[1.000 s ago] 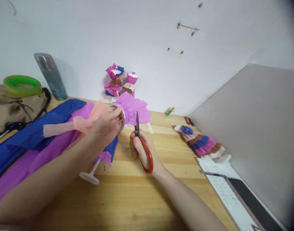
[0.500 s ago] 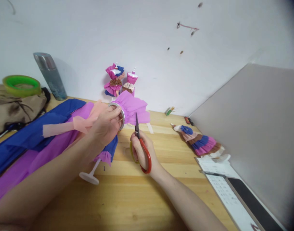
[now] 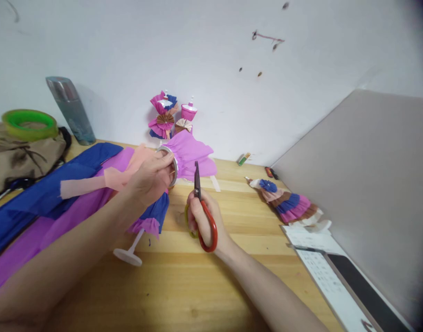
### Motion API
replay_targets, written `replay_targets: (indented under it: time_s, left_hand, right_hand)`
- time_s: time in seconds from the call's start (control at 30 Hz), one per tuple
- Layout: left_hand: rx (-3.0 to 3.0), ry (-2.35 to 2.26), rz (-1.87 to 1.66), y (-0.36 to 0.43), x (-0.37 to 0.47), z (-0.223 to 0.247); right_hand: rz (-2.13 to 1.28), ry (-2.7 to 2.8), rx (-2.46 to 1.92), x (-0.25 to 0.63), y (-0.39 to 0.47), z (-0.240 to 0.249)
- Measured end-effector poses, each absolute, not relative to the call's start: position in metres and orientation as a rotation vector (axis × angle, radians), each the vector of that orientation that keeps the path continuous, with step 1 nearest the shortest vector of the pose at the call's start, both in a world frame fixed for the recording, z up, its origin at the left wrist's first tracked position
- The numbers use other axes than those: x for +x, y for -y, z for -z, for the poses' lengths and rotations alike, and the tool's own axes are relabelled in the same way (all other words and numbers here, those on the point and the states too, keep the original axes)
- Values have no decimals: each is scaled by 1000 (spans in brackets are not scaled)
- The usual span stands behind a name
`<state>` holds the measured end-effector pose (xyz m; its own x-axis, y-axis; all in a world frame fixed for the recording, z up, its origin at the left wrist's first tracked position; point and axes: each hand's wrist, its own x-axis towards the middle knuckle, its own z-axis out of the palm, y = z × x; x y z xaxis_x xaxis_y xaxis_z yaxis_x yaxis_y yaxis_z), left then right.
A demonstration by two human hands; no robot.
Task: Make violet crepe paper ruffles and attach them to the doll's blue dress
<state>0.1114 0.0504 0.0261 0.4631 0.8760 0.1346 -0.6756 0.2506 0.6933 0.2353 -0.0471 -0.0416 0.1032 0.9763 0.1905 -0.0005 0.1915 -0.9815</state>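
My left hand (image 3: 156, 173) is closed around a grey-rimmed roll of tape (image 3: 175, 171). From the roll's right side fans a gathered piece of purple crepe paper (image 3: 193, 154). My right hand (image 3: 209, 216) grips scissors (image 3: 197, 180) with one red and one yellowish handle loop. Their blades point up, close to the purple paper's lower edge, and are nearly together. Below my left wrist, a small figure with a blue and purple paper skirt (image 3: 157, 210) stands on a white base (image 3: 128, 256); its upper part is hidden by my hand.
Blue crepe paper (image 3: 76, 166) and peach crepe paper (image 3: 83, 184) lie at left. Behind are a steel bottle (image 3: 71, 110) and a green tape roll (image 3: 29, 123) on a brown bag (image 3: 17, 157). Paper-dressed figures (image 3: 165, 117) stand by the wall; another dressed figure (image 3: 289, 200) lies right, near a keyboard (image 3: 318, 272).
The scissors and my right hand have shifted very slightly down and left. My left hand keeps its hold on the tape roll. The whole view has shifted slightly.
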Motion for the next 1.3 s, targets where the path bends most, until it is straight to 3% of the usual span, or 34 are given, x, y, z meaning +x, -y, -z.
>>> replay_targets:
  time_s: [0.57,1.3]
  left_hand:
    - [905,-286,-920,-59,98,-25]
    - [935,-122,-1014,-60,107,-12]
  right_hand:
    - [-935,1386,-1072,237,47,50]
    - [-807,1420,-1062,243,46,39]
